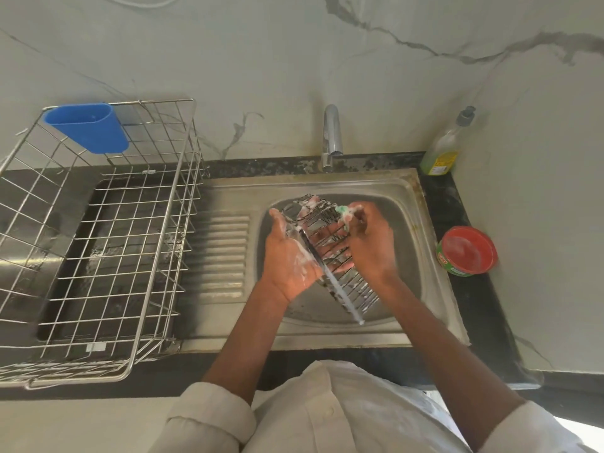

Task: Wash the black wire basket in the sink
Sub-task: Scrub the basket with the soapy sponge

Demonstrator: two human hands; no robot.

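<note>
Gripping one black wire basket (330, 253) from beneath, the soapy left hand (291, 259) tilts it over the steel sink (405, 204); the right hand (369, 240) pinches one green scrub pad (344, 215) against its wires. Stiff, light, probably slippery with suds: best held by the rim.

Sink (340, 183) brushed steel; wire basket (354, 289) soapy metal; cup (88, 127) glossy plastic.

Over the steel sink (405, 204), a soapy left hand (289, 259) gripped the black wire basket (330, 253) while the right hand (371, 243) pressed a green scrubber (343, 214) against its far end.
</note>
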